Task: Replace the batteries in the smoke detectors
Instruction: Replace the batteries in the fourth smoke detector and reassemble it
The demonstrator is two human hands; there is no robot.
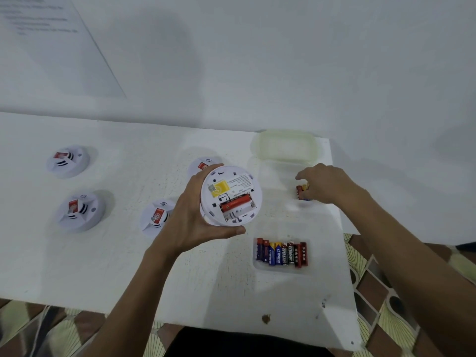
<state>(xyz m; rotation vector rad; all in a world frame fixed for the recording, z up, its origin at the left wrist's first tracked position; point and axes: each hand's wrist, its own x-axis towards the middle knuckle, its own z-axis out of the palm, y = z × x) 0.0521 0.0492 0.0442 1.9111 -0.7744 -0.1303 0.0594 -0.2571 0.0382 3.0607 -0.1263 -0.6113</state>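
My left hand (188, 217) holds a white smoke detector (231, 194) above the table, its back turned up toward me. The battery bay is uncovered, with one red battery (235, 203) in the upper slot and the lower slot bare. My right hand (327, 184) reaches to the right and its fingers close around red and yellow batteries (301, 191) in a clear tray there. A second clear tray (280, 267) near the front holds a row of several mixed batteries (282, 253).
Three smoke detectors lie face up on the white table (128, 266): far left (67, 161), front left (81, 211), centre (154, 218). Another detector (203, 163) shows behind the held one. A pale lidded box (287, 148) sits at the back right. The table edge runs close on the right.
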